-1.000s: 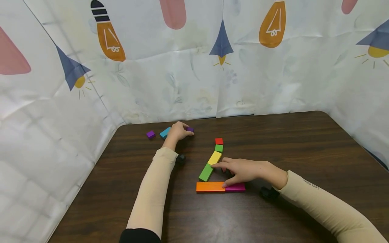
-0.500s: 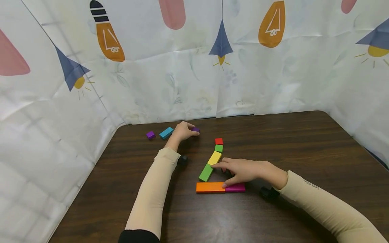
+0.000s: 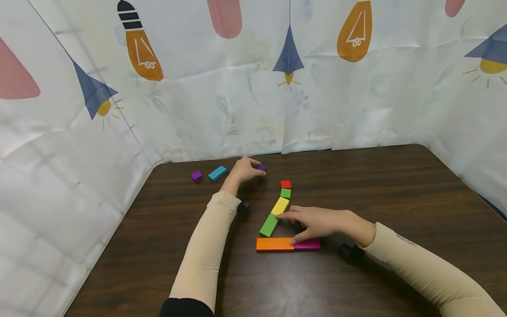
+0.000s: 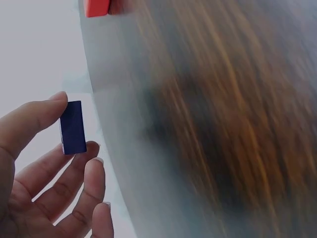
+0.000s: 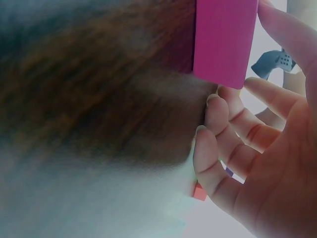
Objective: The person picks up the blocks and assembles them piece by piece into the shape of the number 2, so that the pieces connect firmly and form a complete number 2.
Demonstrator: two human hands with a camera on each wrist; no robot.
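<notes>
My left hand [image 3: 243, 171] pinches a small purple block [image 4: 73, 128] between thumb and fingertips, near the table's far edge. In front of me my right hand [image 3: 317, 221] rests over a block arrangement. Its index fingertip lies where a green block [image 3: 269, 226] meets a yellow block [image 3: 280, 205]. The thumb touches an orange block [image 3: 274, 244] near its joint with a magenta block [image 5: 223, 42]. Beyond the yellow block, a short green block [image 3: 285, 193] and a red block [image 3: 285, 184] continue the line.
A second purple block [image 3: 196, 176] and a blue block [image 3: 218, 173] lie at the back left of the dark wooden table [image 3: 376, 185]. Behind it hangs a white patterned cloth [image 3: 237, 101].
My left hand has moved right with the purple block, away from the blue block, which now shows fully. My right hand and the arrangement have stayed put.
</notes>
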